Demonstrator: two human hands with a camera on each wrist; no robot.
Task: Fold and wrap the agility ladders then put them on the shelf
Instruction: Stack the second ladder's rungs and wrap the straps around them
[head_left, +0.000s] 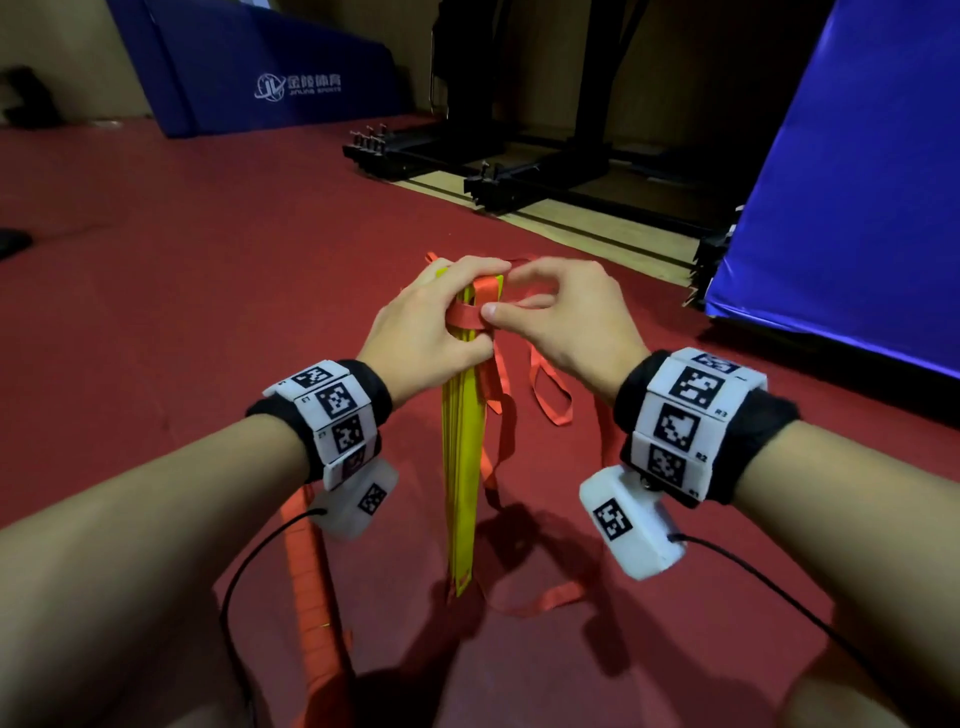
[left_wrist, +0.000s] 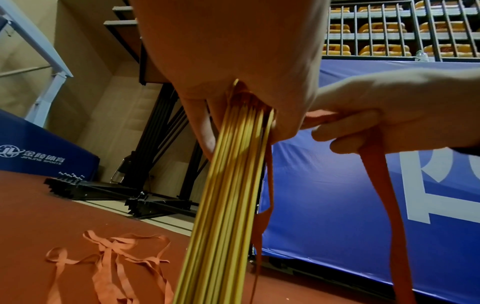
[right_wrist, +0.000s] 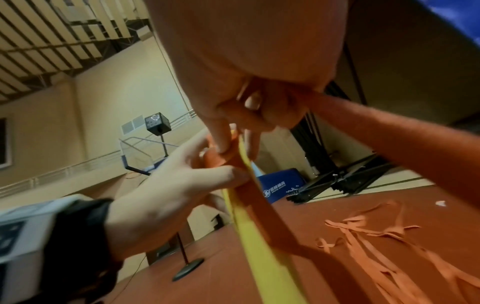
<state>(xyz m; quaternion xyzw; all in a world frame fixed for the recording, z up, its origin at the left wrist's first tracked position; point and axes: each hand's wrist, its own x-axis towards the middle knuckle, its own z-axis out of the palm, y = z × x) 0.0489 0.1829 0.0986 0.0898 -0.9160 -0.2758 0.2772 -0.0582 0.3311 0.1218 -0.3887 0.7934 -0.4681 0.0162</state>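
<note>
Left hand (head_left: 426, 322) wrapped round the upper part of the stacked yellow rungs (head_left: 460, 467), fingers curled tight, bundle upright with its foot on the red floor (head_left: 182, 249). Right hand (head_left: 561, 322) pinches the orange strap (head_left: 467, 314) between thumb and forefinger just beside the left thumb, one turn already lying across the stack.

Rungs look flat, stiff, light; likely to fan or slide apart if the grip loosens, so hold stays best near the wrap. Strap is soft, limp webbing; it needs tension to bite.

Loose strap loops (left_wrist: 109, 257) trail on the floor around the base. A blue padded mat (head_left: 841, 197) stands to the right, black metal frames (head_left: 519, 171) beyond. No shelf visible.
</note>
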